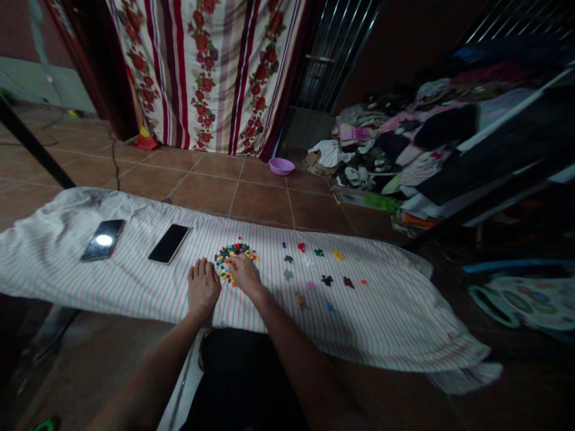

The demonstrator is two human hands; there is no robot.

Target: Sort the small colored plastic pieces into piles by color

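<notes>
A mixed heap of small coloured pieces (236, 246), too small to make out their kind, lies on the striped cloth (265, 317). My right hand (245, 274) reaches into this heap with its fingers pinched together; whatever is between the fingertips is too small to name. Just left of the heap, my left hand (203, 286) rests flat on the cloth, fingers stretched out and holding nothing. To the right, similar pieces lie in little groups by colour, among them a red group (301, 246), a yellow group (338, 255), a black group (327, 280) and a blue group (330, 306).
Two dark-screened phones, a left phone (103, 240) and a nearer phone (169, 243), lie left of my hands. Beyond the cloth are a purple basin (281, 166) on the tiled floor, a floral curtain (206, 78) and a heap of clothes (404, 137).
</notes>
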